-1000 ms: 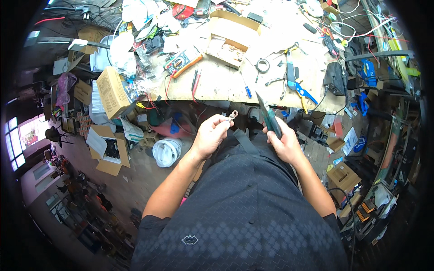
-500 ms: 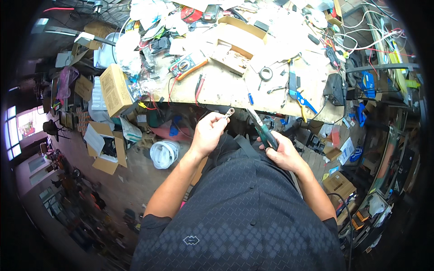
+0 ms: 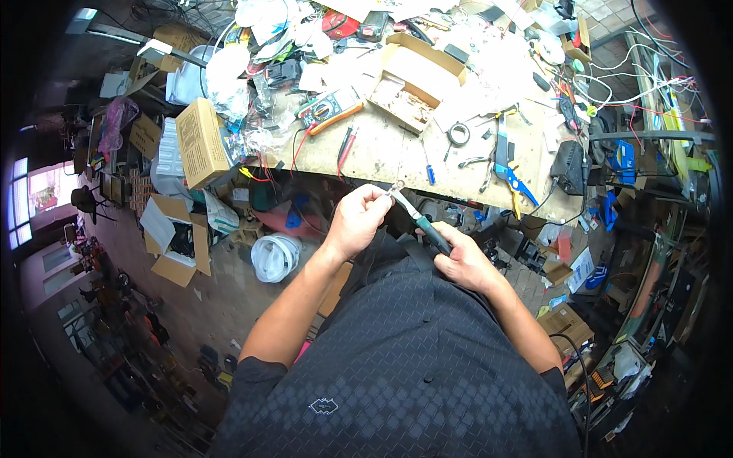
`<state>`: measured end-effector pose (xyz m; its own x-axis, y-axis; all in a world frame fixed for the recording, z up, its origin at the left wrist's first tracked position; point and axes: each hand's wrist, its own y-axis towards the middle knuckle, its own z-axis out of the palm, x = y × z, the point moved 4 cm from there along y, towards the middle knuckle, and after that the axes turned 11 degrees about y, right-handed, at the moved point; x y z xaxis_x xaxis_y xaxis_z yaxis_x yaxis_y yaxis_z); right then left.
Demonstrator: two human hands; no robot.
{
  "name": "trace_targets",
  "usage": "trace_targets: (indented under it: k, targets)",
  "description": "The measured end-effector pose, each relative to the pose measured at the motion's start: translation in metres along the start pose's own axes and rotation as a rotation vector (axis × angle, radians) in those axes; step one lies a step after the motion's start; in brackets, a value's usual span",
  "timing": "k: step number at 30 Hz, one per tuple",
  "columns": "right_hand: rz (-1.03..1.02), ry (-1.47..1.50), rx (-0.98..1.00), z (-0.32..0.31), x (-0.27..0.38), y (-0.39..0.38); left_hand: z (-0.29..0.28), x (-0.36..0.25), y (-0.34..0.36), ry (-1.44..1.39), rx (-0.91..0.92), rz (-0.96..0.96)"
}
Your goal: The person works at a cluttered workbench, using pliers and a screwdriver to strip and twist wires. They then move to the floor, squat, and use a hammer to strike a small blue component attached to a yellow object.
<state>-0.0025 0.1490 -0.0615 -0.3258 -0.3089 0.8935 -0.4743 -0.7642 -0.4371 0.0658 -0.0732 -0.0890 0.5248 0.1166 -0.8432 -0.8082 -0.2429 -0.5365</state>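
The left hand (image 3: 359, 219) is a closed pinch, its grip holding a small ring-ended metal piece (image 3: 398, 185) in front of the body, near the near edge of the table (image 3: 321, 156); only the ring clears the fingertips, and the rest is covered by thumb and forefinger. The right hand (image 3: 464, 258) has its grip wrapped around the dark green handles of the pliers (image 3: 421, 221), whose rear ends vanish inside the palm. The pliers' nose reaches up to the metal piece beside the left fingertips, but the overlap is too small to tell whether the jaws are parted or bite on it. A thin dark line below the left hand is hard to follow against the dark clothing. On the table, a blue screwdriver (image 3: 431, 175) lies near the edge, with a multimeter (image 3: 324, 108) to the left and an open cardboard box (image 3: 397, 116) behind; the small pieces inside the box blur together. Glare washes out much of the tabletop further back, the clutter at the top is cut off by the frame, and the dark fisheye rim swallows the room's outer parts.
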Motion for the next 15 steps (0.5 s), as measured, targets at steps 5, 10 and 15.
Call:
trace_targets:
  k: [5, 10, 15]
  targets:
    - [-0.096, -0.131, 0.003, -0.0010, -0.0005, 0.0005, -0.0017, -0.0018, -0.0004, 0.017, 0.044, -0.023]
    - [-0.106, -0.189, -0.016, 0.0021, 0.0007, -0.0023, -0.0051, 0.0036, 0.0001, 0.029, 0.062, -0.037]
    - [-0.041, -0.101, -0.009, 0.0047, 0.0025, -0.0049, -0.0055, 0.0015, -0.0030, 0.080, 0.032, -0.012]
